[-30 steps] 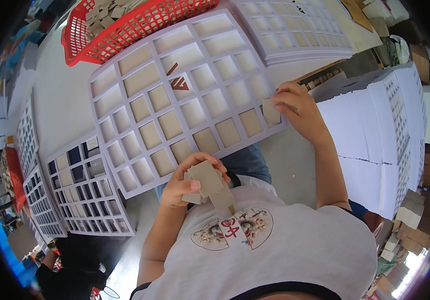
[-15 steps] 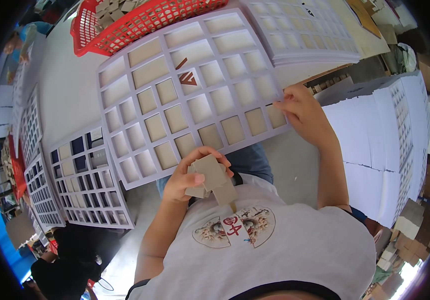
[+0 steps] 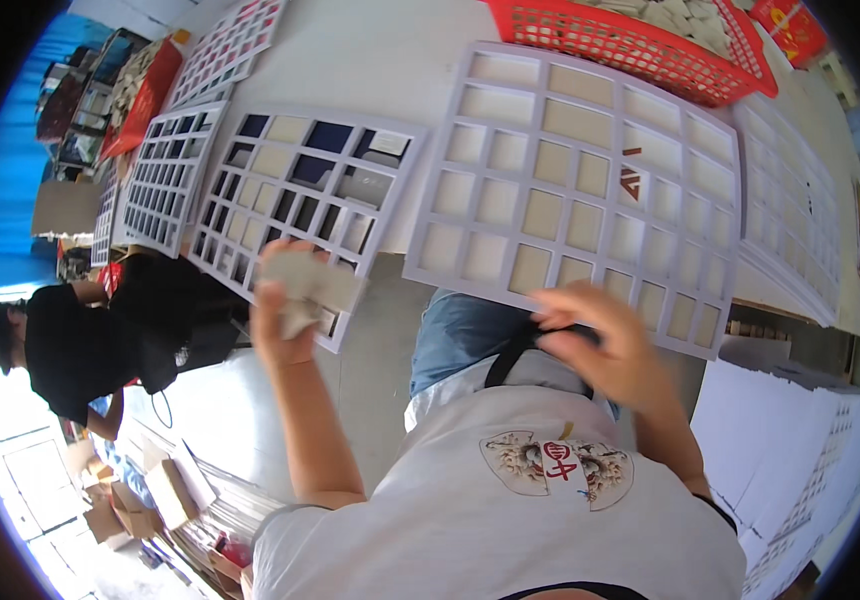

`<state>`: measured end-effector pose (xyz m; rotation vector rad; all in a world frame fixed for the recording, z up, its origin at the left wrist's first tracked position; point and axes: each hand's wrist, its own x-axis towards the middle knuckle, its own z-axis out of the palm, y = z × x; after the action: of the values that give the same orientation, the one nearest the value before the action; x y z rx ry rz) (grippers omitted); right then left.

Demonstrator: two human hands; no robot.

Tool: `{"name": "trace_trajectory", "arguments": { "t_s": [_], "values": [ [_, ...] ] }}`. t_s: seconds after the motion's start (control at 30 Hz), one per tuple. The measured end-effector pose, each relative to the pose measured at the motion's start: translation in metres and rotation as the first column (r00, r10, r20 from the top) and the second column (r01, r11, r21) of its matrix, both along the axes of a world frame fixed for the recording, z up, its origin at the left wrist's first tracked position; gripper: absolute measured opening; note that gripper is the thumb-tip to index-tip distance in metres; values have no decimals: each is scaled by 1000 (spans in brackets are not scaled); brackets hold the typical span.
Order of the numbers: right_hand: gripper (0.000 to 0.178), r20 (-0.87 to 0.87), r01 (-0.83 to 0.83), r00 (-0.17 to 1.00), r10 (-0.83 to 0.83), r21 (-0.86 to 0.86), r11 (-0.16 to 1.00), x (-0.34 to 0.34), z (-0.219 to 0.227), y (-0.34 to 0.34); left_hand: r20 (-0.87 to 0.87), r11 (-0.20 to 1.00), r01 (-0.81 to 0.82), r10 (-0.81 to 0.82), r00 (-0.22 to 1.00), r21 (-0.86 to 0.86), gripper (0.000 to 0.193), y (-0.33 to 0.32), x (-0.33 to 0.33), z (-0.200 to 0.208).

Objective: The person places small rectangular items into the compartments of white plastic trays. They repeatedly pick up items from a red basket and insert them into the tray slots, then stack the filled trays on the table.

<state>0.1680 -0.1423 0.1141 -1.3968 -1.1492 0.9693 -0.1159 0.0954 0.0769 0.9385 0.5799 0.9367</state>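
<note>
My left hand (image 3: 280,318), raised in front of the neighbouring sample board on the left, is closed around several flat beige board pieces (image 3: 317,283), which look smeared by motion. Below the near edge of the white grid board (image 3: 510,240), my right hand (image 3: 605,345) hovers with its fingers apart and nothing visible in them; it is somewhat blurred. Beige pieces fill many of the board's cells, such as this beige piece (image 3: 546,212), while other cells show white. A dark brown printed mark (image 3: 631,183) sits right of the board's middle.
A red basket (image 3: 610,45) heaped with beige pieces stands behind the board. Left of it lies another grid board (image 3: 280,170) with dark blue, beige and grey pieces. More stacked white grid boards (image 3: 790,200) are at the right. A person in black (image 3: 80,350) is at the far left.
My view has swung to the left. My left hand has moved left with the beige pieces. My right hand has left the board's right corner cell and come down to the near edge.
</note>
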Motion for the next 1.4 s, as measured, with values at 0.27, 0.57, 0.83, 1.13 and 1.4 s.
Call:
{"name": "trace_trajectory", "arguments": {
  "t_s": [0.27,0.57,0.83,1.13,1.4],
  "values": [
    [63,-686,-479,721,-95,-593,647,-187,-119,148,319,876,-463,480,817,-132,49,-6,-156,-14],
    [25,-578,20,807,-121,-179,984,-177,-34,169,546,937,-349,300,782,-16,56,1,-154,1],
    [47,-588,384,765,-262,90,919,21,15,-13,705,997,29,-66,706,65,51,5,-82,37],
    [42,664,810,425,-615,24,586,123,-32,-156,155,874,438,-413,898,-212,77,-76,97,24],
    [39,358,-17,933,-24,110,994,27,9,-32,56,419,739,-851,523,-527,65,-129,145,16]
  ]
}}
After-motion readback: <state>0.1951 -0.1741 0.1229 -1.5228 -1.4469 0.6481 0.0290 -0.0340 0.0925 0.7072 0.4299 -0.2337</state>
